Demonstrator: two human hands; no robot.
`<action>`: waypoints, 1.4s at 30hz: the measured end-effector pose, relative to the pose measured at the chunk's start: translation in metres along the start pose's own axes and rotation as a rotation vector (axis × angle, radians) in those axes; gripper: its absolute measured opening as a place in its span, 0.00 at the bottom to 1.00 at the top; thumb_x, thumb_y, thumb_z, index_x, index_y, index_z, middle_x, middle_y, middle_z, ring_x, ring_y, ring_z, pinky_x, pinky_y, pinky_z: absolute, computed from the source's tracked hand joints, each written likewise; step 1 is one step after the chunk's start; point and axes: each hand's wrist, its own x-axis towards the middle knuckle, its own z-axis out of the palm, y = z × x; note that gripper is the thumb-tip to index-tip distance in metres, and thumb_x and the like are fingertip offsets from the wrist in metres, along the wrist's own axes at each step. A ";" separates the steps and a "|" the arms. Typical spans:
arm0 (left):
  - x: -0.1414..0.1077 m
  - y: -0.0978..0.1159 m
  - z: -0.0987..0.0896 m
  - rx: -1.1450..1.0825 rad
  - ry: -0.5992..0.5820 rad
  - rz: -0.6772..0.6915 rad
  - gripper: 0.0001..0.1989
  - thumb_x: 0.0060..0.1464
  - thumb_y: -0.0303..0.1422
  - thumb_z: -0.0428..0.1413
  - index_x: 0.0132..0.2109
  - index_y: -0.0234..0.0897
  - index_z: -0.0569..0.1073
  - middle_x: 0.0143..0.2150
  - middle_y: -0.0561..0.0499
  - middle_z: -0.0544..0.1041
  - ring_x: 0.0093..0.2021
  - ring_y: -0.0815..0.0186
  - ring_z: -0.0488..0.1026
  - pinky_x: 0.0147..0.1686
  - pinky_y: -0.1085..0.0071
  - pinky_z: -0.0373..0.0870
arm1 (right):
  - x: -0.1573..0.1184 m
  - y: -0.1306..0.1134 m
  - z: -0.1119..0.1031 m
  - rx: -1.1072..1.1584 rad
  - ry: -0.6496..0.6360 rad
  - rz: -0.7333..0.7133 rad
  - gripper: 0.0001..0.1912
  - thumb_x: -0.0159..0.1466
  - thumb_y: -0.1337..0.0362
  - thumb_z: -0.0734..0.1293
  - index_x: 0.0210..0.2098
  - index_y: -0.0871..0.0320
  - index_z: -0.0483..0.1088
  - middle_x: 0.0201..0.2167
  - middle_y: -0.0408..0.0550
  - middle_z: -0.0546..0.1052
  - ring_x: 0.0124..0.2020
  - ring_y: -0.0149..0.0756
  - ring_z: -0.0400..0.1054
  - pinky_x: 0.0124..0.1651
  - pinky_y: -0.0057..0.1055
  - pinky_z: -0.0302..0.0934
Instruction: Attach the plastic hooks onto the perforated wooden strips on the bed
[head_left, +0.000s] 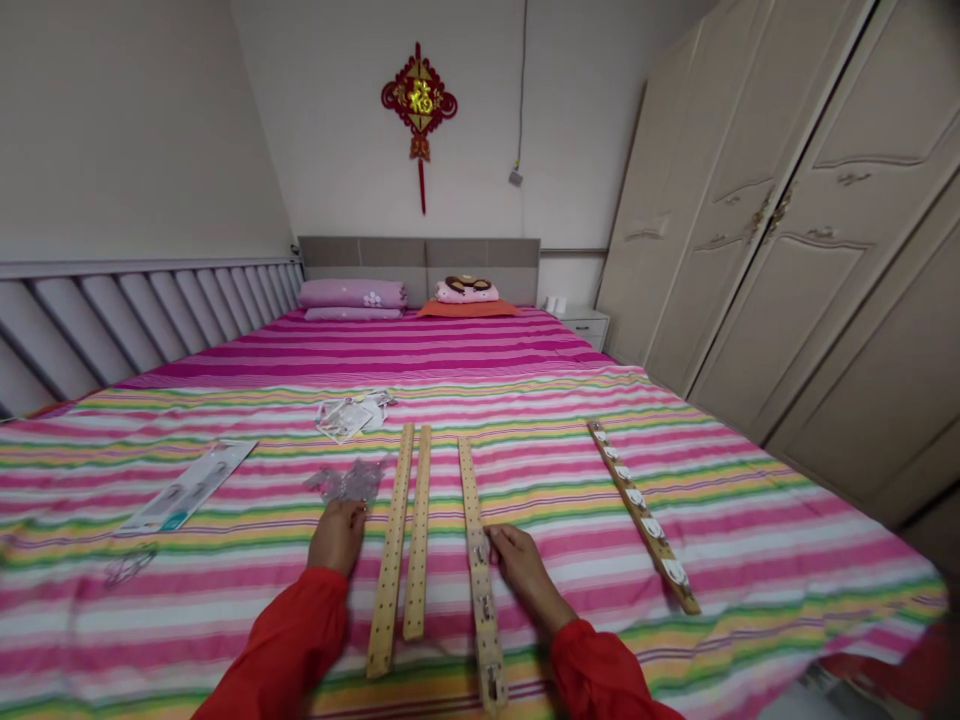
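Observation:
My left hand has its fingers pinched together at the near edge of a crumpled translucent purple bag; what lies between the fingertips is too small to name. Beside a drilled wooden strip with metal pieces, my right hand is closed at the strip's right edge, its hold unclear. Two bare drilled wooden strips lie between my hands. Farther right rests a wooden strip bearing several white round pieces.
On the striped bedspread lie a long clear package at left, small white packets beyond the bag, and a thin clear loop. Folded bedding sits by the headboard. Wardrobes stand at right.

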 end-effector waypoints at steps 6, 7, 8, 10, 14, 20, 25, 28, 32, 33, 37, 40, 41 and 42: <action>0.000 -0.002 -0.009 -0.151 0.033 -0.054 0.09 0.46 0.34 0.51 0.29 0.37 0.76 0.31 0.47 0.75 0.37 0.59 0.71 0.42 0.64 0.68 | -0.001 -0.002 0.000 -0.001 0.003 -0.005 0.20 0.56 0.48 0.63 0.17 0.56 0.65 0.15 0.39 0.64 0.20 0.32 0.58 0.27 0.29 0.53; -0.001 -0.002 -0.012 -0.222 0.046 -0.090 0.09 0.44 0.34 0.52 0.28 0.38 0.76 0.30 0.47 0.75 0.36 0.59 0.71 0.41 0.64 0.69 | -0.001 -0.002 0.000 -0.002 0.006 -0.006 0.20 0.56 0.48 0.63 0.17 0.56 0.65 0.15 0.39 0.64 0.20 0.32 0.58 0.27 0.29 0.53; -0.002 -0.001 -0.016 -0.308 0.055 -0.137 0.08 0.43 0.35 0.54 0.28 0.38 0.76 0.30 0.48 0.76 0.35 0.59 0.71 0.39 0.65 0.69 | -0.001 -0.002 0.000 -0.002 0.008 -0.008 0.21 0.56 0.48 0.63 0.17 0.56 0.65 0.15 0.39 0.64 0.20 0.32 0.58 0.27 0.29 0.53; -0.005 0.004 -0.024 -0.516 0.032 -0.257 0.10 0.39 0.37 0.57 0.30 0.37 0.77 0.30 0.48 0.77 0.33 0.60 0.72 0.36 0.67 0.69 | -0.001 -0.001 0.000 0.007 0.011 -0.012 0.21 0.56 0.47 0.63 0.17 0.57 0.65 0.15 0.39 0.64 0.20 0.31 0.58 0.27 0.28 0.52; -0.015 0.033 -0.042 -0.950 -0.095 -0.566 0.14 0.34 0.34 0.63 0.34 0.35 0.77 0.27 0.52 0.77 0.28 0.68 0.71 0.25 0.76 0.66 | 0.000 0.001 0.001 0.070 0.015 0.016 0.20 0.54 0.48 0.65 0.19 0.58 0.67 0.14 0.38 0.63 0.18 0.29 0.56 0.23 0.27 0.49; -0.033 0.090 -0.054 -1.250 -0.221 -0.692 0.13 0.36 0.26 0.65 0.34 0.35 0.77 0.26 0.54 0.76 0.26 0.74 0.71 0.26 0.80 0.68 | -0.004 -0.006 -0.002 0.252 0.019 0.140 0.17 0.52 0.51 0.67 0.28 0.60 0.70 0.13 0.35 0.65 0.11 0.22 0.47 0.16 0.25 0.38; -0.045 0.118 -0.050 -1.142 -0.302 -0.450 0.17 0.36 0.35 0.65 0.37 0.35 0.77 0.30 0.51 0.79 0.31 0.68 0.74 0.31 0.76 0.70 | -0.011 -0.022 -0.003 0.335 0.071 0.141 0.14 0.50 0.55 0.70 0.25 0.61 0.69 0.13 0.36 0.66 0.09 0.21 0.48 0.15 0.24 0.37; -0.047 0.131 -0.042 -1.014 -0.315 -0.295 0.17 0.36 0.38 0.64 0.35 0.34 0.77 0.35 0.47 0.80 0.35 0.63 0.75 0.35 0.71 0.71 | -0.016 -0.039 -0.001 0.356 0.073 0.090 0.14 0.51 0.55 0.70 0.22 0.60 0.68 0.13 0.35 0.66 0.10 0.20 0.48 0.15 0.23 0.39; -0.047 0.144 -0.026 -0.973 -0.330 -0.180 0.14 0.38 0.38 0.61 0.34 0.35 0.77 0.33 0.48 0.80 0.35 0.61 0.76 0.37 0.68 0.71 | -0.024 -0.062 0.002 0.383 -0.028 0.053 0.15 0.51 0.54 0.71 0.21 0.60 0.68 0.14 0.37 0.67 0.11 0.21 0.51 0.15 0.23 0.41; -0.047 0.146 -0.022 -0.972 -0.328 -0.154 0.13 0.39 0.38 0.61 0.34 0.36 0.77 0.33 0.48 0.80 0.35 0.61 0.76 0.37 0.68 0.71 | -0.025 -0.065 0.003 0.386 -0.053 0.055 0.15 0.51 0.54 0.72 0.22 0.60 0.68 0.13 0.37 0.67 0.11 0.21 0.52 0.15 0.23 0.42; -0.047 0.152 -0.011 -0.950 -0.323 -0.092 0.12 0.42 0.38 0.59 0.34 0.36 0.77 0.32 0.49 0.80 0.34 0.62 0.75 0.35 0.69 0.71 | -0.028 -0.068 0.003 0.382 -0.095 0.068 0.14 0.48 0.56 0.74 0.24 0.60 0.70 0.12 0.36 0.66 0.12 0.22 0.54 0.15 0.21 0.44; -0.046 0.155 -0.008 -0.940 -0.342 -0.081 0.12 0.42 0.38 0.59 0.34 0.36 0.77 0.32 0.48 0.80 0.35 0.63 0.75 0.36 0.69 0.70 | -0.027 -0.064 0.002 0.387 -0.101 0.094 0.15 0.46 0.57 0.75 0.24 0.60 0.70 0.12 0.36 0.68 0.11 0.23 0.57 0.15 0.21 0.47; -0.046 0.156 -0.007 -0.940 -0.349 -0.085 0.12 0.41 0.37 0.59 0.34 0.36 0.77 0.32 0.48 0.80 0.35 0.63 0.75 0.36 0.69 0.70 | -0.026 -0.063 0.002 0.391 -0.100 0.102 0.15 0.45 0.58 0.75 0.25 0.60 0.70 0.11 0.37 0.68 0.11 0.24 0.57 0.15 0.21 0.48; -0.046 0.157 -0.007 -0.939 -0.357 -0.093 0.12 0.41 0.37 0.59 0.34 0.35 0.77 0.32 0.48 0.80 0.34 0.63 0.75 0.36 0.68 0.70 | -0.026 -0.062 0.001 0.396 -0.100 0.109 0.14 0.45 0.59 0.75 0.25 0.60 0.70 0.11 0.37 0.69 0.11 0.24 0.58 0.15 0.22 0.49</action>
